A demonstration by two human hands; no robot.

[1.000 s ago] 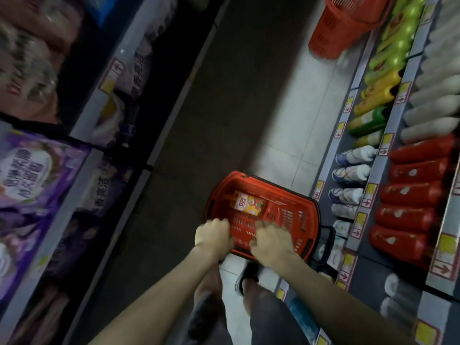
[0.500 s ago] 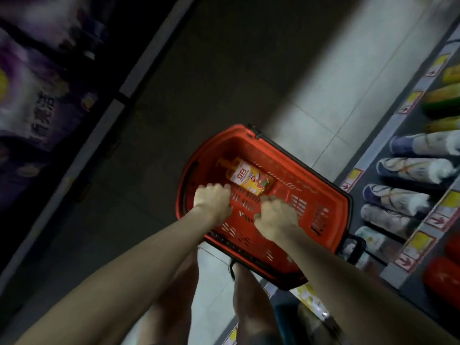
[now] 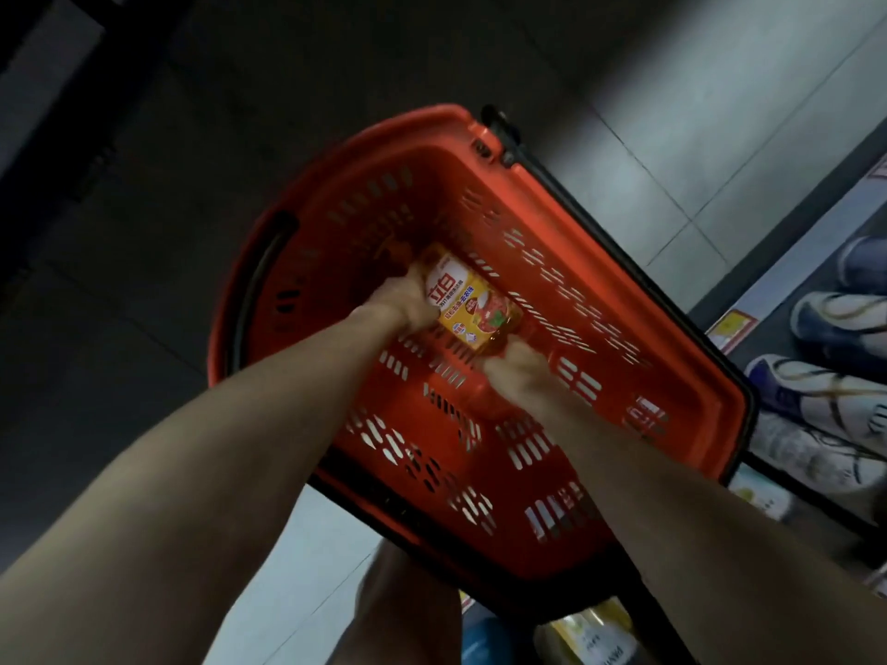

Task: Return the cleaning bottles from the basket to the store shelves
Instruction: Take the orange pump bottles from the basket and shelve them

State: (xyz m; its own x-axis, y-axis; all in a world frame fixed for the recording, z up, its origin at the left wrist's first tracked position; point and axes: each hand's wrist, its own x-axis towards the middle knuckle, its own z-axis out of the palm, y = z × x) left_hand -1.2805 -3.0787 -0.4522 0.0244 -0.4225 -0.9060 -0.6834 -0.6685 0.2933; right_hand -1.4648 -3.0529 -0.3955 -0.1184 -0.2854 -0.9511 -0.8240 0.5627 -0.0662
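A red plastic shopping basket point(image 3: 638, 290) stands on the floor in front of me, seen from above. One cleaning bottle point(image 3: 468, 304) with a yellow and red label lies on its bottom. My left hand point(image 3: 403, 300) is closed on the bottle's left end. My right hand point(image 3: 516, 376) grips its lower right end, near the base of the bottle. Both forearms reach down into the basket.
Store shelves run along the right edge with rows of white and blue bottles point(image 3: 835, 328) and yellow price tags point(image 3: 732, 328). More bottles point(image 3: 595, 631) sit on the low shelf near my legs. Dark floor lies to the left, lighter tiles point(image 3: 720, 112) beyond the basket.
My view has dropped closer to the basket. Both hands moved from the near rim down into the basket and took hold of the bottle.
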